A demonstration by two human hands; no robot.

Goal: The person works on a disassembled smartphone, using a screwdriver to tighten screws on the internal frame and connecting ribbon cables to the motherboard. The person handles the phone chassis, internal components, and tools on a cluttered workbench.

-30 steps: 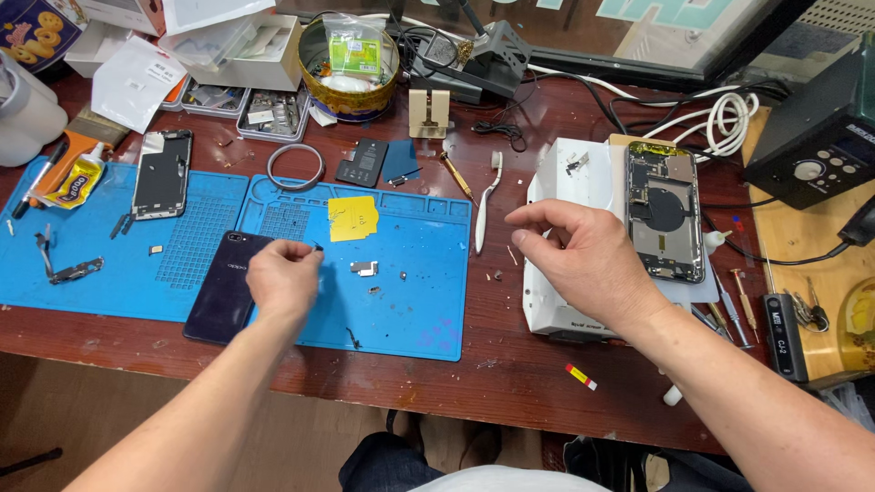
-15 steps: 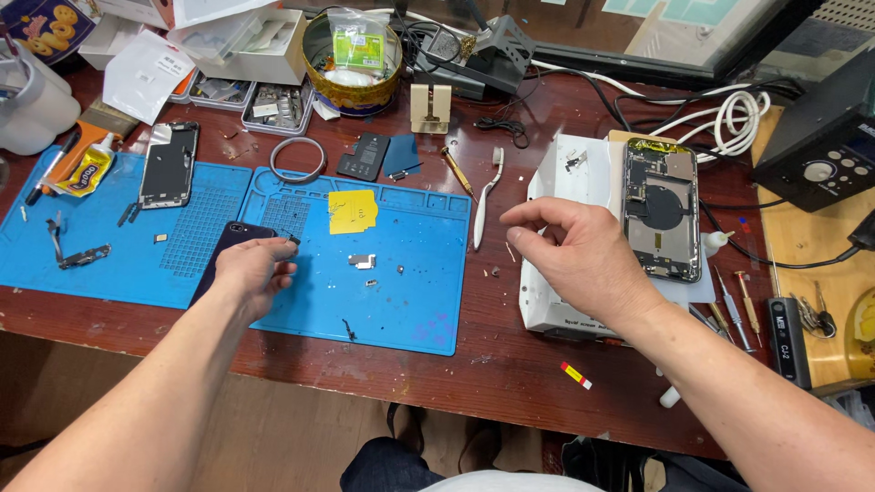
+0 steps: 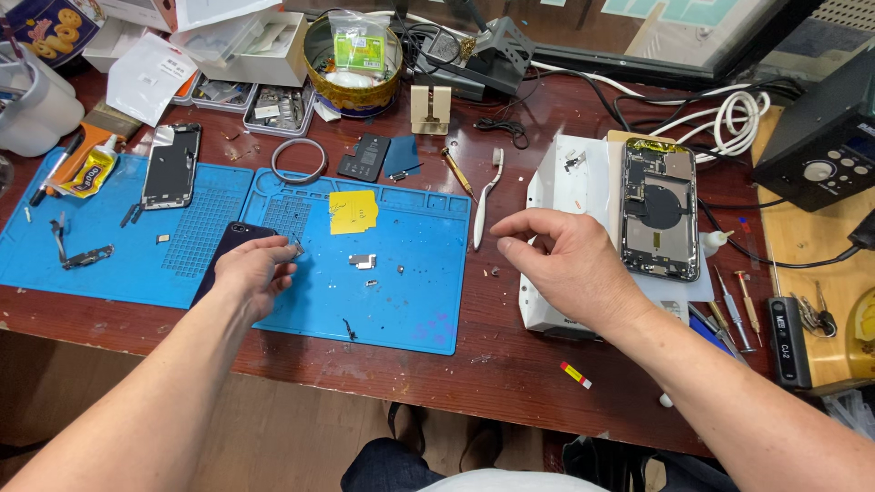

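Observation:
My left hand [image 3: 248, 273] lies curled over the lower end of a dark phone [image 3: 228, 248] that rests on the blue work mat [image 3: 410, 292]. A small silvery piece [image 3: 297, 244] shows at its fingertips. My right hand [image 3: 565, 264] hovers at the mat's right edge, with thumb and fingers pinched together; whether they hold anything tiny is unclear. Just to its right, an opened phone housing [image 3: 658, 211] lies face up on a white box [image 3: 565, 178]. Small metal parts [image 3: 362, 261] and a yellow note [image 3: 354, 211] lie on the mat between my hands.
A white brush [image 3: 486, 202], a second phone [image 3: 171, 166], a glue tube [image 3: 87, 171] and a metal ring [image 3: 299, 160] lie about the mat. Trays, a round tin [image 3: 354, 82], cables and a black device [image 3: 825, 137] crowd the back. Screwdrivers [image 3: 734, 305] lie at the right.
My left hand has curled and shifted slightly up the dark phone. My right hand has edged a little to the left, staying pinched. The view has tilted slightly.

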